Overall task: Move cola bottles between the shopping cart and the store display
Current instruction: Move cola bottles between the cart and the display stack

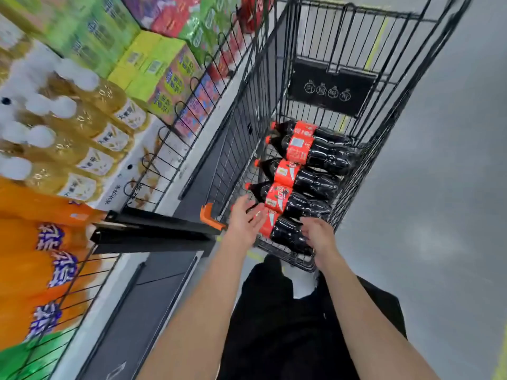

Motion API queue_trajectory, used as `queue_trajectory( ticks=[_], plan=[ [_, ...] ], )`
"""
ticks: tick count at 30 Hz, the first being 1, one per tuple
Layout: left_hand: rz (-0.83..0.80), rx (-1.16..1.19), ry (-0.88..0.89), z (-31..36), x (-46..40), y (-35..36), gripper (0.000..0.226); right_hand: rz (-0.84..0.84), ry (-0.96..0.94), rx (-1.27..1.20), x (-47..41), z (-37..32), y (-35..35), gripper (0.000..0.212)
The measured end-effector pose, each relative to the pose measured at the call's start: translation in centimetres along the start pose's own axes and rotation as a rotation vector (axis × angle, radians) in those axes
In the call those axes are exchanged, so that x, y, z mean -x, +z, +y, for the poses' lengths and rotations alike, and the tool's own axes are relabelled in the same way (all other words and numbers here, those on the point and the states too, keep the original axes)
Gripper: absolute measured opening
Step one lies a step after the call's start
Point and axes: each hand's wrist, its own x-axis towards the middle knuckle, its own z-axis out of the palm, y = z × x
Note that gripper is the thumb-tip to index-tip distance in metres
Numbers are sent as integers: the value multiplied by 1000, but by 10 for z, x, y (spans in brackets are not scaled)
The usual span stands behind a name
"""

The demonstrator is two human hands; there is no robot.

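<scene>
Place: store aisle with a grey floor (439,187) and tall shelves on the left side.
Far left: orange drink bottles (30,242) stand behind a black wire rail, with something green below them.
Above those: golden drink bottles (82,138) with white caps lean in rows on the shelf.
Top left: green boxes (90,37) and yellow boxes (153,64) are stacked behind the wire shelf front.
Middle: black bar (153,229) with an orange end sticks out from the shelf toward the cart.
Cart: black wire shopping cart (343,37) stands just beside the shelves.
Cola: five cola bottles (301,182) with red labels lie on their sides in a row on the cart bottom, caps pointing left.
Left hand (244,220): fingers straight and spread, holding nothing, right over the cap end of the nearest cola bottle (285,231).
Right hand (319,237): fingers loose and a bit bent, resting at the dark fat end of that same bottle; a firm hold cannot be seen.
Bottom: person's black trousers (288,325) and bare arms.
</scene>
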Motion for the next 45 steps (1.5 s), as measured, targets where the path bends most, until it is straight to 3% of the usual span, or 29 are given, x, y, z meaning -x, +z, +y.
queue_trajectory(
  ticks=[2, 4, 8, 13, 20, 26, 30, 33, 41, 45],
  plan=[
    [55, 54, -79, 5, -31, 4, 51, 26, 54, 63, -24, 0, 5, 13],
    [84, 28, -118, 7, -57, 5, 60, 73, 68, 130, -45, 3, 10, 33],
    [138, 59, -239, 3, -114, -6, 51, 106, -4, 452, -88, 20, 23, 66],
    [250, -137, -228, -7, -162, -24, 54, 150, 63, 837, -111, 52, 37, 108],
    [229, -219, -275, -21, -225, -38, 60, 131, -172, 1451, -132, 86, 38, 104],
    [212, -336, -353, -36, -271, -40, 79, 177, -277, 1671, -145, 92, 46, 103],
    [223, -350, -357, -41, -285, -42, 82, 40, -458, 1678, -150, 95, 46, 98],
    [214, -351, -358, -38, -289, -42, 78, -17, -447, 1685, -155, 92, 54, 100],
    [238, -433, -335, -30, -282, -38, 64, 59, -486, 1776, -164, 100, 70, 102],
    [212, -452, -367, -25, -273, -37, 56, 71, -499, 1684, -166, 100, 63, 97]
  ],
)
